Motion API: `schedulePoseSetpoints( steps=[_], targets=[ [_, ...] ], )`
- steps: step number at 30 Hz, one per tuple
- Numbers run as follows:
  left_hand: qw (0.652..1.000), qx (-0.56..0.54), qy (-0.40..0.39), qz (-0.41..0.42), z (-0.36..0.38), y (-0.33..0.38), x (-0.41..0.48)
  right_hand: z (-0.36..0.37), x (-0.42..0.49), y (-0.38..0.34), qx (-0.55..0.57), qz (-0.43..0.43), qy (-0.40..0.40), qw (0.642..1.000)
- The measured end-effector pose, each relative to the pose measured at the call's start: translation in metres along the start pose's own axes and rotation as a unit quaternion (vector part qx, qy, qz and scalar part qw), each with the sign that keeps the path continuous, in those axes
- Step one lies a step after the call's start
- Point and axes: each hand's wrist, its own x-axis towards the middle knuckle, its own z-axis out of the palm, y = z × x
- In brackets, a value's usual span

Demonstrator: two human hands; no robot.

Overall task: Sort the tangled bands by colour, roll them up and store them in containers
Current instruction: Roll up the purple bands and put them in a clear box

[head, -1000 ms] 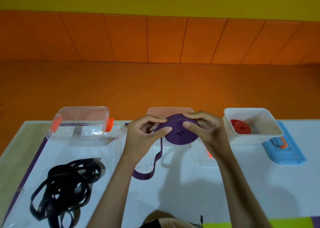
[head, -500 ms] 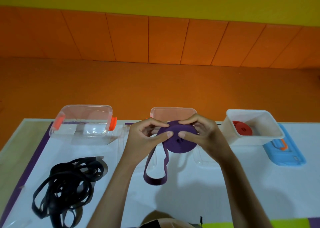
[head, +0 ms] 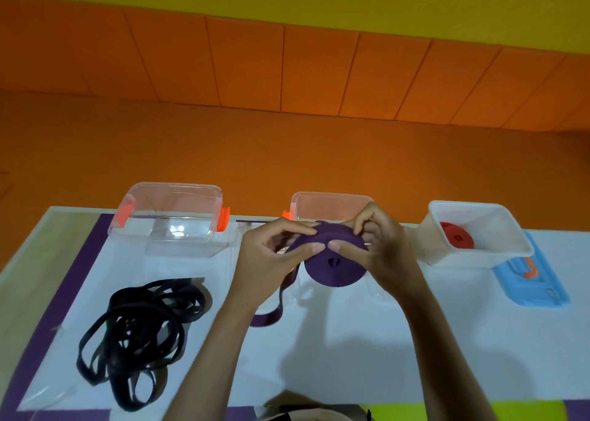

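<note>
One white table (head: pixel 351 350) fills the lower view; on it lie one tangle of black bands (head: pixel 140 334), three containers, one blue lid (head: pixel 536 285) and two rolls; two hands work above it. The purple roll (head: pixel 332 262) is held up over the table's far middle, and everything else is placed from it: the black tangle lies well to its left and nearer the person; a clear container with orange clips (head: pixel 172 219) stands far to its left; a second clear container (head: pixel 329 203) sits directly behind it; a white container (head: pixel 479 232) stands to its right, holding the red roll (head: pixel 458 235); the blue lid lies further right still, just beside that container's near corner. The purple roll is a thick, tightly wound disc, its flat face toward the camera with a small hole at the centre; a loose tail (head: pixel 271 312) drops from its left side and curls onto the table. The left hand (head: pixel 268 257) pinches the band at the roll's upper left; the right hand (head: pixel 383 251) grips its upper right, the thumbs nearly meeting on top. The table's far edge runs just behind the roll, along the containers; bare white surface spreads below the roll, between the forearms.
</note>
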Motion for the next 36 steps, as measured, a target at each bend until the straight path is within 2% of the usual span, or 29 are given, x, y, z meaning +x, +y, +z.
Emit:
schedulePoseSetpoints(
  steps=[3, 7, 12, 16, 20, 23, 27, 30, 34, 36],
  targets=[
    [1.000, -0.017, 0.018, -0.004, -0.001, 0.001, -0.008, 0.008, -0.003, -0.005, -0.005, -0.010, 0.008, 1.000],
    [0.998, -0.010, -0.040, -0.040, -0.021, 0.002, -0.014, 0.016, -0.010, -0.007, 0.015, -0.019, 0.020, 1.000],
    [0.999, -0.011, -0.030, -0.039, -0.025, 0.005, -0.019, 0.019, -0.013, -0.008, 0.010, 0.005, -0.009, 1.000],
    [0.999, -0.015, -0.024, -0.043, -0.018, -0.003, -0.022, 0.021, -0.016, -0.009, 0.007, -0.011, 0.040, 0.999],
    [0.997, 0.007, -0.065, -0.042, -0.019, -0.007, -0.016, 0.019, -0.022, -0.001, 0.042, -0.010, 0.073, 0.996],
    [0.997, 0.018, -0.068, -0.035, -0.014, -0.009, -0.010, 0.013, -0.022, 0.005, 0.040, -0.014, 0.044, 0.998],
    [0.999, 0.010, -0.034, -0.040, 0.001, -0.014, -0.002, -0.003, -0.019, 0.012, 0.008, -0.019, 0.021, 1.000],
    [0.998, 0.018, -0.021, -0.051, 0.012, -0.017, 0.002, -0.012, -0.013, 0.015, 0.029, -0.004, 0.031, 0.999],
    [0.995, -0.001, -0.064, -0.079, 0.017, -0.019, 0.016, -0.020, -0.002, 0.021, 0.078, -0.014, 0.072, 0.994],
    [0.995, -0.008, -0.059, -0.080, 0.021, -0.019, 0.024, -0.026, 0.003, 0.027, 0.088, -0.005, 0.076, 0.993]
  ],
)
